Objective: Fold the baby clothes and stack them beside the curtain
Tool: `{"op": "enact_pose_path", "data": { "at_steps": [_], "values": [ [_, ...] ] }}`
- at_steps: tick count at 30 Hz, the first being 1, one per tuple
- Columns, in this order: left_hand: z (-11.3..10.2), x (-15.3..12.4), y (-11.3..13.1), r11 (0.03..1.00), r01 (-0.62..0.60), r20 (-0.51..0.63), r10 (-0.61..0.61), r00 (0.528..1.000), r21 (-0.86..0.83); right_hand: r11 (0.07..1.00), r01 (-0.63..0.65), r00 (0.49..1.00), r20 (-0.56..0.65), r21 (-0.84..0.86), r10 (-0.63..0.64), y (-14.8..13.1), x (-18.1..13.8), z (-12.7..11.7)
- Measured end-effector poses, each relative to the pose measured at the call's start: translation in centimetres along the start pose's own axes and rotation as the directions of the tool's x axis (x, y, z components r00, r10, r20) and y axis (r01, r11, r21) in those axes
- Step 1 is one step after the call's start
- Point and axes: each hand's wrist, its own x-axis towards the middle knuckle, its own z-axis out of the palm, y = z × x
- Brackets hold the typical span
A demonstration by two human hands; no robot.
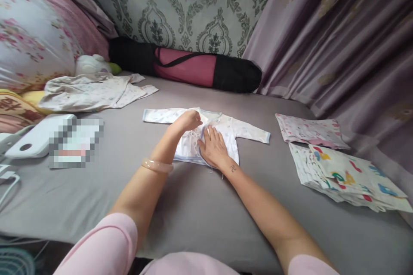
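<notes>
A small white baby shirt with pale blue trim [245,131] lies spread on the grey bed sheet [193,206], its sleeves stretched left and right. My right hand [213,147] lies flat on the shirt's front, fingers stretched out. My left hand [188,120], a pale bangle on its wrist, rests near the shirt's collar with the fingers curled onto the cloth.
Folded printed cloths [348,172] and a folded pink-patterned piece [309,129] lie at right. A crumpled garment [93,90] sits at back left, near a white device [38,137]. A black and pink long bag [193,66] lies along the wall. Curtains [338,38] hang at right.
</notes>
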Motion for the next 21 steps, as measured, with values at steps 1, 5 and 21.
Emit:
{"op": "enact_pose_path", "data": {
  "at_steps": [1,5,21],
  "values": [
    [-0.4,-0.7,-0.5,1.000,-0.007,-0.034,0.008,0.999,0.018,1.000,0.004,1.000,0.018,0.002,-0.004,0.0,0.1,-0.2],
    [-0.6,-4.2,-3.8,0.996,0.037,-0.128,-0.026,0.991,0.081,1.000,-0.007,0.995,0.096,0.029,0.004,-0.5,0.4,-1.0],
    [3.9,-10.6,-7.6,0.993,0.118,-0.137,-0.119,0.983,-0.013,0.995,0.101,0.995,-0.004,0.016,-0.101,-2.3,1.3,0.0]
  ]
}}
